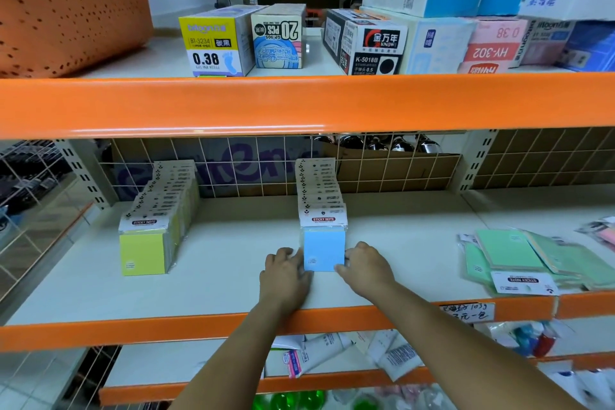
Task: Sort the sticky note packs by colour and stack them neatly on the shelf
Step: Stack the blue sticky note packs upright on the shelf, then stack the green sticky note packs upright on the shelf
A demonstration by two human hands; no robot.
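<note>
I have both hands low in the middle of the frame, reaching over the orange front edge of the middle shelf [233,263]. My left hand [285,271] lies with its fingers loosely bent against the left side of the front blue sticky note pack [323,251]; my right hand [366,265] has its fingers curled round that pack's right edge. Together they squeeze the pack from both sides.

That pack heads one row of blue packs [317,186] standing upright, running back toward the wire grid [266,173]; I count roughly ten white header cards, though the far ones blur together. Each pack has a plain coloured square below a white card marked "STICKY NOTE" on a red label.

Well apart, at centre left, stands one row of yellow-green sticky note packs [156,223], again about ten, upright and packed close. At the right edge of the same shelf lies one loose heap of green sticky note packs [519,260], flat and overlapping; I cannot count them. Something pink shows at the far right, too blurred to name.

On the upper shelf, at upper left, sits one orange perforated basket [66,7]; what it holds is hidden. Beside it stand two gel pen boxes [246,38], and further right a black refill box [369,43] among stacked pale cartons.
</note>
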